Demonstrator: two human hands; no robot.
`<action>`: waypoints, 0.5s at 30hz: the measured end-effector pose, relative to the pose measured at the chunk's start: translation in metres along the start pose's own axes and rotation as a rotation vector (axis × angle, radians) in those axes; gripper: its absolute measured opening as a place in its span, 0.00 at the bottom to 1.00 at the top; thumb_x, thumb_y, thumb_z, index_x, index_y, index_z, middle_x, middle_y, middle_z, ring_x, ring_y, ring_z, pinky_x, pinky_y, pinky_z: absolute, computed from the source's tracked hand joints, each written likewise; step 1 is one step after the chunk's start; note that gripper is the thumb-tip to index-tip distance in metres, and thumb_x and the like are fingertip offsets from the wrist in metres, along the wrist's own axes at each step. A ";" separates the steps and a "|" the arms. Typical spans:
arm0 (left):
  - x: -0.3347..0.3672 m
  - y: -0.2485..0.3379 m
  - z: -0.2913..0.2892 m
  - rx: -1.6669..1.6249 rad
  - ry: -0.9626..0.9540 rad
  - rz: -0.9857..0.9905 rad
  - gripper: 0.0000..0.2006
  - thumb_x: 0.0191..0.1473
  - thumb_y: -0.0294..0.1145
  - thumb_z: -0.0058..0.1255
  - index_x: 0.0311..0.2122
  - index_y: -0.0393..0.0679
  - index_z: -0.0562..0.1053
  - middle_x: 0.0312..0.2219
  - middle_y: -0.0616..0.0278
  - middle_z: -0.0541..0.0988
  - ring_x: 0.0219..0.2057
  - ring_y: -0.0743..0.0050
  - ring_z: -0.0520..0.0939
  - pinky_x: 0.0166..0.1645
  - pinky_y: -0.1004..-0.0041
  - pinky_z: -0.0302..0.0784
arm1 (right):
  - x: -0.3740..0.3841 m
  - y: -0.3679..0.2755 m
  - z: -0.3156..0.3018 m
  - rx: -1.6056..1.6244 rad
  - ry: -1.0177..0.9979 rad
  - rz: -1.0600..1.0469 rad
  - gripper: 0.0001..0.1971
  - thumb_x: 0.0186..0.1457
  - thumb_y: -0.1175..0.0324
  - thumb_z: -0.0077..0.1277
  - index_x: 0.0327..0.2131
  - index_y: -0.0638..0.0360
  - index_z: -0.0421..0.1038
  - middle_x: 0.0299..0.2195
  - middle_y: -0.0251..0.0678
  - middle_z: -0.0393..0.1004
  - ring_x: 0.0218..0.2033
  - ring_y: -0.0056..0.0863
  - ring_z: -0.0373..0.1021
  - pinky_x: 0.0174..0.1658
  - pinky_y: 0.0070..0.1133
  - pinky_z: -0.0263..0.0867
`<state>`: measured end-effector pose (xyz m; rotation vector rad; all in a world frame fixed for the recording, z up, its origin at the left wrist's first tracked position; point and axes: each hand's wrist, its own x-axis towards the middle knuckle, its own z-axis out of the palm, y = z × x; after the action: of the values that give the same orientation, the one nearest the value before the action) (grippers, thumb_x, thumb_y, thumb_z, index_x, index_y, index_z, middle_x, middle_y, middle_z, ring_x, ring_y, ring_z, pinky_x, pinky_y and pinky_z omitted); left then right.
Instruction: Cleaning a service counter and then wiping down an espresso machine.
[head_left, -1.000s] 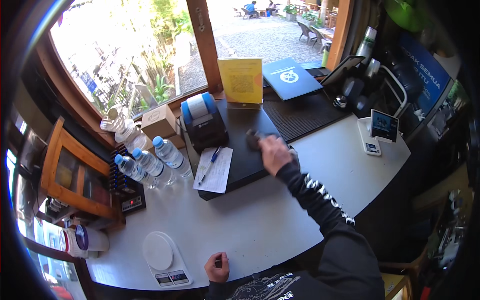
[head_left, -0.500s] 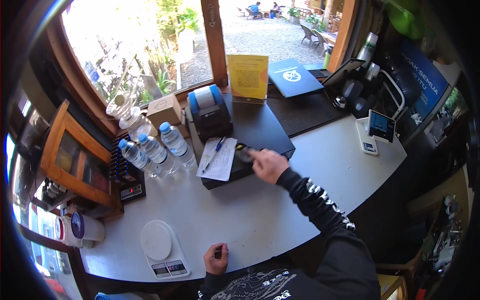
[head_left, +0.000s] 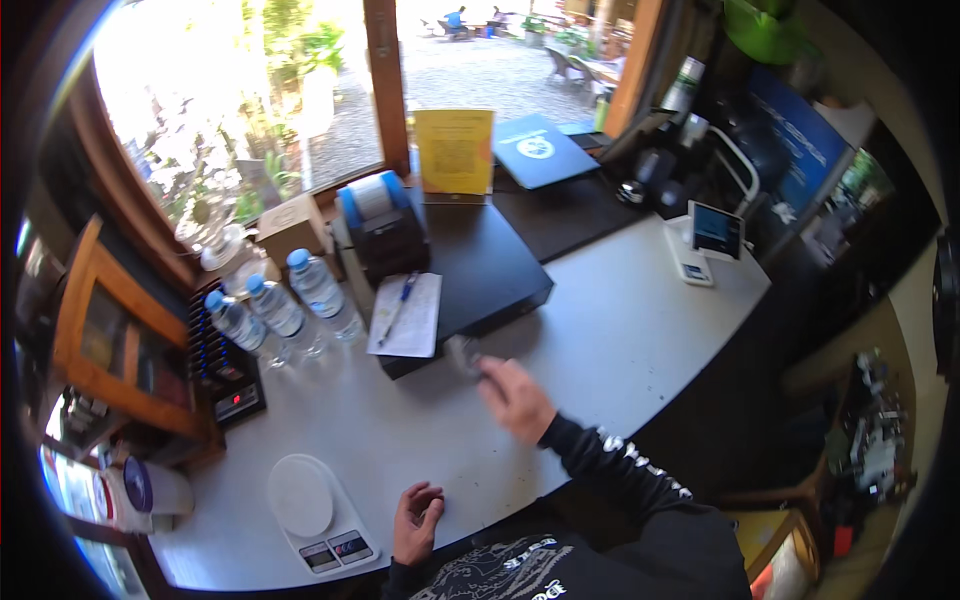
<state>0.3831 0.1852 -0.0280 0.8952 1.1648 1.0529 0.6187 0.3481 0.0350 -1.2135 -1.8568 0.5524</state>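
Pinched in the fingers of my right hand (head_left: 515, 400) is a small, dark grey, roundish object (head_left: 462, 357), too blurred for me to make out its kind. That hand hovers over the white counter, just in front of the black box (head_left: 490, 255). On the box lie a sheet of written paper (head_left: 421, 318) and a blue pen (head_left: 399, 308), and behind them stands a black and blue label printer (head_left: 383, 230). Close to the counter's near edge, my left hand (head_left: 416, 522) is empty, its fingers loosely curled and the thumb apart. A white kitchen scale (head_left: 322, 515) sits to its left.
Three water bottles (head_left: 318, 295) stand left of the box, by a cardboard box (head_left: 293, 228). A yellow sign (head_left: 455, 150) and a blue folder-like item (head_left: 545, 150) are at the back. On the right is a small screen device (head_left: 715, 232); a wooden cabinet (head_left: 130, 335) is far left.
My right hand has lifted the small grey object off the black box and drawn it nearer to me. My left hand has loosened its curled fingers. The whole view has shifted.
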 end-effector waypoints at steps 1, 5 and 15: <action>-0.002 0.009 0.004 -0.080 0.007 -0.030 0.22 0.58 0.28 0.50 0.57 0.40 0.60 0.48 0.53 0.72 0.49 0.70 0.73 0.53 0.72 0.69 | -0.022 -0.015 0.012 0.034 -0.049 0.005 0.19 0.55 0.70 0.47 0.51 0.61 0.65 0.36 0.50 0.69 0.39 0.49 0.67 0.44 0.35 0.64; 0.014 0.021 0.019 -0.357 0.005 -0.056 0.22 0.61 0.28 0.46 0.58 0.39 0.57 0.50 0.53 0.70 0.50 0.67 0.73 0.54 0.68 0.71 | -0.096 -0.052 0.046 0.180 -0.230 0.016 0.21 0.52 0.71 0.49 0.51 0.61 0.66 0.44 0.50 0.66 0.47 0.48 0.65 0.51 0.33 0.62; 0.009 0.032 -0.009 0.584 -0.129 0.279 0.17 0.51 0.32 0.60 0.42 0.36 0.69 0.32 0.57 0.77 0.33 0.70 0.79 0.38 0.71 0.73 | -0.115 -0.066 0.045 0.541 -0.377 0.340 0.22 0.53 0.71 0.55 0.53 0.60 0.66 0.48 0.47 0.69 0.48 0.35 0.68 0.53 0.27 0.64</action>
<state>0.3689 0.2028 -0.0018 1.5975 1.2840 0.8626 0.5681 0.2192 0.0120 -1.0997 -1.6301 1.4514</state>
